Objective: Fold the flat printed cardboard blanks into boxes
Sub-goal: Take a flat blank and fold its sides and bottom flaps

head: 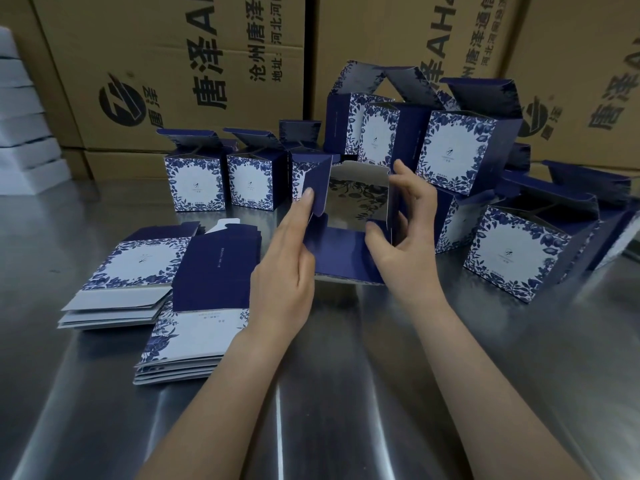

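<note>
Half-folded box (349, 261): being held between both hands, open end facing the viewer, near the middle of the surface (311, 393)
Left hand (282, 271): pinching its left flap
Right hand (408, 233): gripping its right wall, thumb pressing the lower flap
Flat blanks (138, 271): lying stacked at left
Finished boxes (194, 181): standing behind and at right

Worktop (346, 393): brushed steel, fills fgnd, soft streaky glare.
Back: big brown cartons (166, 64) stacked like a wall, black Chinese print + logo, turned sideways.
Far left: stack of white slabs (24, 133), blurry.
Light: dim, cool.
</note>
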